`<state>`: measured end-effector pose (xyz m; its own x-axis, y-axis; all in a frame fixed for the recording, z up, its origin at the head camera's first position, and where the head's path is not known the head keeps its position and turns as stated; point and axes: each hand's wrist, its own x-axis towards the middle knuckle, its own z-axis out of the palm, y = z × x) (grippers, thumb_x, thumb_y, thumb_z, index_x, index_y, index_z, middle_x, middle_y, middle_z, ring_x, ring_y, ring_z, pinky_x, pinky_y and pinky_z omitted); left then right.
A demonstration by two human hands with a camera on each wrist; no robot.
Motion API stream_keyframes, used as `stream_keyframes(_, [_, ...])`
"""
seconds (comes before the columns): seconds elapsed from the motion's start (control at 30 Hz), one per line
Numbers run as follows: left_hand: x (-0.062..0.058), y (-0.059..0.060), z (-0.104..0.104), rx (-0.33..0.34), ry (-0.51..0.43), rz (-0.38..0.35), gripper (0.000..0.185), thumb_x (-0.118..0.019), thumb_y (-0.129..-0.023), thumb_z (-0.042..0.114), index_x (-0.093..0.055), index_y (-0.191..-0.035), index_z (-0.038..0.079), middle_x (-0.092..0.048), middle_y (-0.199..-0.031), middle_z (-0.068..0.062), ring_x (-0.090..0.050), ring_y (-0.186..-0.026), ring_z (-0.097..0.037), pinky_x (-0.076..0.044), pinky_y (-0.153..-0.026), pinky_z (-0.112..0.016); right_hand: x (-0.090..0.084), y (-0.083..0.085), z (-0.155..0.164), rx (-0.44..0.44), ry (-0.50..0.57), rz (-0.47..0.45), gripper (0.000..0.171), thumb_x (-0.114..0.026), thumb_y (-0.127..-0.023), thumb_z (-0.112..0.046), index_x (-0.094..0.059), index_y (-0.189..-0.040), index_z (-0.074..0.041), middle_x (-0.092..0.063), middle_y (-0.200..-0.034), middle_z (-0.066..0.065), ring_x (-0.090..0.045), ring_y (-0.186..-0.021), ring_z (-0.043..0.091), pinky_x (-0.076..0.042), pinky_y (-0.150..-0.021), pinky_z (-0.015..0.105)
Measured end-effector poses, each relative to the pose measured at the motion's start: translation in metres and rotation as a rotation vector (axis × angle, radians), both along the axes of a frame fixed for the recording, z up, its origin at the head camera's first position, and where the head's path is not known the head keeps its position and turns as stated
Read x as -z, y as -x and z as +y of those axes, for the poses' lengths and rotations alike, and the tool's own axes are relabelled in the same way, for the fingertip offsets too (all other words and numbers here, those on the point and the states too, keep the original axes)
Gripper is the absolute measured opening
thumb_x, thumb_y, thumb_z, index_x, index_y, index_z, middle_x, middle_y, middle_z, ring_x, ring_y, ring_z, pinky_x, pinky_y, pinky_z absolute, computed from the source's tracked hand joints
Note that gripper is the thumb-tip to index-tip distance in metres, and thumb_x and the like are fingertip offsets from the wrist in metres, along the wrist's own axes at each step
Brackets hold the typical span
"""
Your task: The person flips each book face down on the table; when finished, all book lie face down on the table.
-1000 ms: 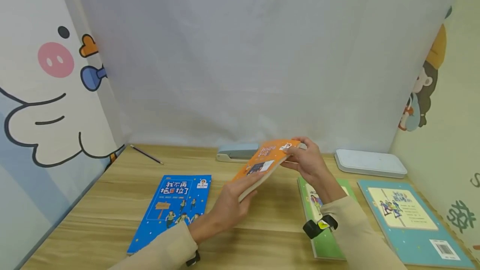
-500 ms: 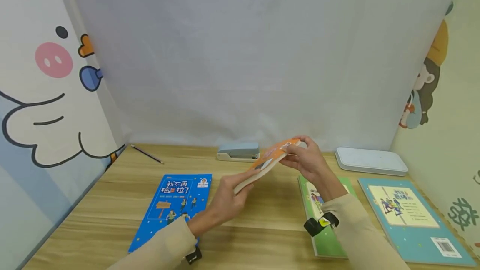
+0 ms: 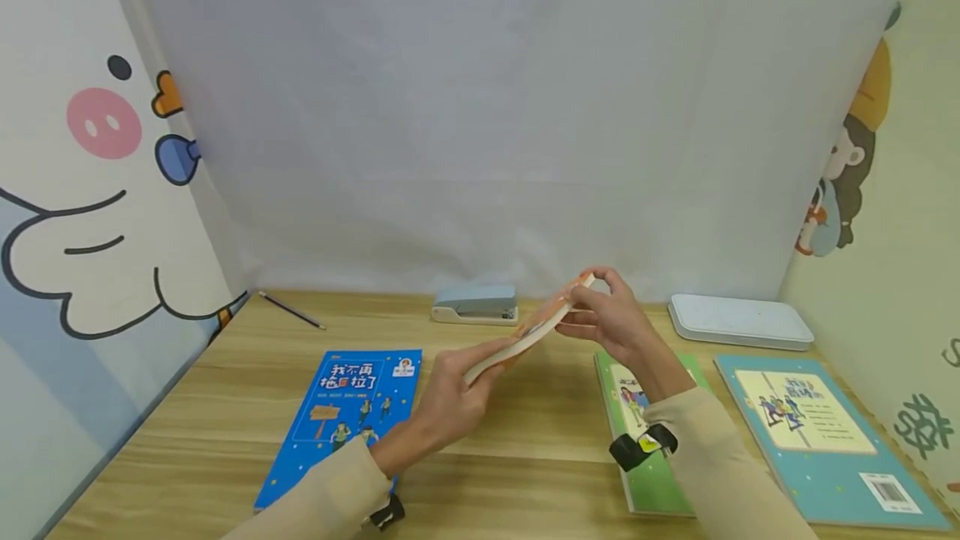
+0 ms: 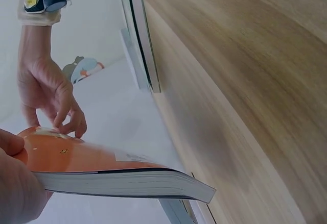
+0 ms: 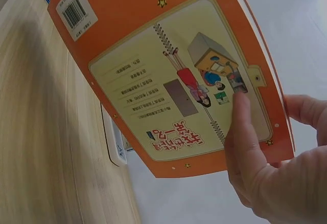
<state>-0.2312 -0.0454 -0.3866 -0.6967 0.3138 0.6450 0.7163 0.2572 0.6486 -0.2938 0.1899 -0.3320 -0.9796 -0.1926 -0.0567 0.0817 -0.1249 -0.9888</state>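
Note:
Both hands hold a thin orange book in the air above the middle of the wooden table. In the head view it shows almost edge-on. My left hand grips its near lower corner. My right hand pinches its far upper corner. The left wrist view shows the orange book from the side, with its page edges towards the camera, and my right hand behind it. In the right wrist view the orange book shows a cover with a barcode, and my right thumb lies on it.
A blue book lies flat at the left. A green book and a teal book lie at the right. At the back stand a grey stapler, a white flat case and a pencil. Cartoon panels wall in both sides.
The orange book has tilted from showing its cover to the head camera to nearly edge-on. Both hands kept their hold and rose slightly.

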Motion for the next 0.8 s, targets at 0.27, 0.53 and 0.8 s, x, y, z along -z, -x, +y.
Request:
stream_keyframes(0.27, [-0.005, -0.001, -0.003, -0.098, -0.052, 0.014, 0.033, -0.064, -0.093, -0.004, -0.07, -0.124, 0.003, -0.074, -0.112, -0.02, -0.072, -0.077, -0.021, -0.053, -0.06, -0.021, -0.001, -0.001, 0.004, -0.044, -0.065, 0.024, 0.052, -0.06, -0.101, -0.023, -0.03, -0.141, -0.013, -0.05, -0.127, 0.02, -0.069, -0.107, 0.032, -0.059, -0.089, 0.047])
stream_keyframes(0.53, [-0.012, -0.003, -0.004, -0.086, -0.174, -0.048, 0.035, -0.061, -0.093, -0.008, -0.066, -0.128, -0.002, -0.069, -0.12, -0.028, -0.071, -0.1, -0.04, -0.061, -0.073, -0.032, 0.0, -0.006, 0.007, -0.062, -0.086, 0.072, 0.07, -0.059, -0.101, -0.02, -0.017, -0.157, -0.012, -0.038, -0.142, 0.028, -0.057, -0.126, 0.041, -0.056, -0.096, 0.051])
stream_keyframes(0.8, [-0.02, -0.005, -0.005, -0.071, -0.239, -0.119, 0.035, -0.059, -0.096, -0.005, -0.063, -0.131, -0.002, -0.068, -0.118, -0.031, -0.073, -0.091, -0.043, -0.063, -0.066, -0.036, 0.008, -0.006, 0.011, -0.037, -0.091, 0.059, 0.069, -0.058, -0.102, -0.021, -0.017, -0.157, -0.013, -0.035, -0.147, 0.03, -0.059, -0.122, 0.034, -0.055, -0.096, 0.05])
